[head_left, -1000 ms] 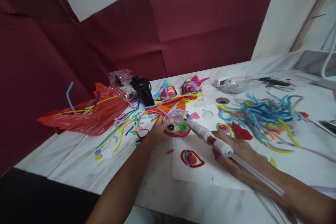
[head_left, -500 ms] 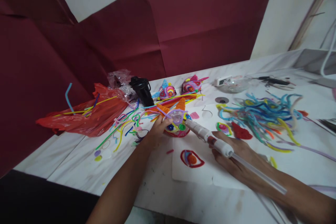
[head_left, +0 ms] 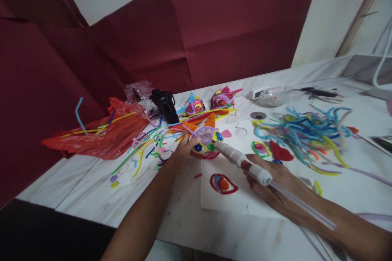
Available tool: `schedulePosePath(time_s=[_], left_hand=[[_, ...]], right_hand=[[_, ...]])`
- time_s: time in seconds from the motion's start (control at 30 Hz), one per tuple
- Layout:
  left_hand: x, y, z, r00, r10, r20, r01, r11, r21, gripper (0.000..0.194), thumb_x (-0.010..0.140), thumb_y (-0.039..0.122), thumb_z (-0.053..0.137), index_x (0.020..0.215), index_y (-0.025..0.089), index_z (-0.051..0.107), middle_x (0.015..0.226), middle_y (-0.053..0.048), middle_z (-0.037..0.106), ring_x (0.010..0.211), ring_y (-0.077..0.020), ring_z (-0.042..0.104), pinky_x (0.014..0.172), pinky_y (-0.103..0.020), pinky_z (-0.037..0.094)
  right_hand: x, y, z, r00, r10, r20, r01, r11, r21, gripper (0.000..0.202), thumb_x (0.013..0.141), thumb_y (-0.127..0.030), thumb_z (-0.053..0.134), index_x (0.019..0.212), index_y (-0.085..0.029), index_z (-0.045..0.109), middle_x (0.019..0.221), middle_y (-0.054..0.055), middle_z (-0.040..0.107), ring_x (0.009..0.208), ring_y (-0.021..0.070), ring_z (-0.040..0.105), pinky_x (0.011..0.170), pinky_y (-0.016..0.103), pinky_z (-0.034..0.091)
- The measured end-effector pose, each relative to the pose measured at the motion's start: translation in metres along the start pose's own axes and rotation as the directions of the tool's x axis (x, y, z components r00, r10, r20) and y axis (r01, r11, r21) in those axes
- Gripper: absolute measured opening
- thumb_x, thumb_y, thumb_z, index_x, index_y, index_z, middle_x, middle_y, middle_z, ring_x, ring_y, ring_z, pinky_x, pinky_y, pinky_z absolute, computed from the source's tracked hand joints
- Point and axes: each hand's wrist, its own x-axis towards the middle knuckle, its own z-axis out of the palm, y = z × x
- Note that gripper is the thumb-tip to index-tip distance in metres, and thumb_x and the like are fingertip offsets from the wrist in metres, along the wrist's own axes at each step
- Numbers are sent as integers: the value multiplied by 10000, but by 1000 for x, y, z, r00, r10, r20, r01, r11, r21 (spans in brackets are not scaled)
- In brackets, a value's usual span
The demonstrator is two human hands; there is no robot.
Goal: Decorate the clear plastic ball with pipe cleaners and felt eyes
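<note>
With my left hand I grip the left side of a colourful mask with orange ears, purple outlines and blue and green round pieces. My thumb lies on its front; the other fingers are partly hidden. A white hot glue gun is in my right hand, its fingers wrapped round the body and a clear glue stick jutting from the back. The nozzle is at the mask's right side, by the green piece; whether it touches is hard to tell. Below lies a red-edged eye shape on white paper.
Blue and yellow pipe cleaners heap on the right, beside a red fuzzy piece and a green-edged eye shape. Two finished-looking masks stand behind. A black bottle and red plastic bag are at left.
The glue gun's nozzle has shifted slightly left and down along the mask. A blue round piece beside the red fuzzy piece now shows near my right hand. My left hand has stayed in place.
</note>
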Motion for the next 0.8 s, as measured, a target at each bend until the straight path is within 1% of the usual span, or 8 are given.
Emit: schedulePosePath(time_s=[0.13,0.27,0.47,0.6,0.7,0.8], left_hand=[[-1,2,1,999,-15,-31,15,1000,3,381,772,415,700,1099,230,639,1044,-28,723,1058,-241,658,1032,-407,469],[1,1,0,1000,-13,-4,13,1000,-19,403,761,428,709,1102,224,642,998,-34,732,1064,-248,657,1036,-418,468],[2,-2,-1,1000,-4,-23,4,1000,-8,410,765,441,711,1115,239,641,1032,-22,724,1017,-228,666,1002,-389,483],[1,-1,0,1000,-11,-14,11,1000,-21,424,758,431,714,1130,240,645,1035,-21,729,996,-227,672,961,-372,502],[2,-2,-1,1000,-15,-4,15,1000,-26,438,770,423,712,1161,246,623,1029,-22,731,1010,-226,675,961,-369,505],[3,-4,-2,1000,-6,9,7,1000,-22,420,783,430,705,1151,247,619,1082,-30,726,1073,-237,665,978,-370,500]], right_hand=[[-2,0,0,1000,-9,-10,9,1000,7,48,915,-219,433,905,-265,424,705,-35,577,551,156,562,497,272,382],[-3,-2,0,999,-26,-20,26,1000,1,54,916,-215,423,904,-268,426,707,-32,587,554,159,580,486,271,384],[-4,-2,1,998,-52,-22,51,998,-20,69,916,-199,415,903,-267,414,717,-29,580,561,160,578,495,275,385],[-5,0,2,997,-75,-30,74,997,-28,66,921,-203,415,940,-266,418,732,-25,589,559,164,581,491,278,383],[-5,0,1,998,-56,-27,56,998,-26,60,922,-208,405,932,-263,425,732,-20,593,571,170,585,501,286,393],[-2,0,0,1000,-20,-16,20,1000,-7,70,911,-196,401,912,-261,428,721,-21,589,569,169,580,499,286,385]])
